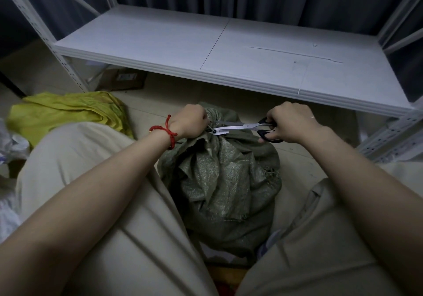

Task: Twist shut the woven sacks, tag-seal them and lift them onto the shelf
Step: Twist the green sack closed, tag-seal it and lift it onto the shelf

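Observation:
A dull green woven sack [219, 181] stands on the floor between my knees, its neck twisted shut. My left hand [191, 122], with a red cord on the wrist, grips the twisted neck. My right hand [290, 124] holds black-handled scissors [242, 127] by the loops, blades pointing left at the tie on the neck. A small tag hangs at the blade tips, partly hidden. The white shelf [229, 51] lies just beyond the sack.
A yellow-green woven sack [68, 110] lies crumpled on the floor at the left. A cardboard box [123, 79] sits under the shelf. White shelf uprights [389, 133] stand at the right. Pale plastic bags [9, 144] are at the far left.

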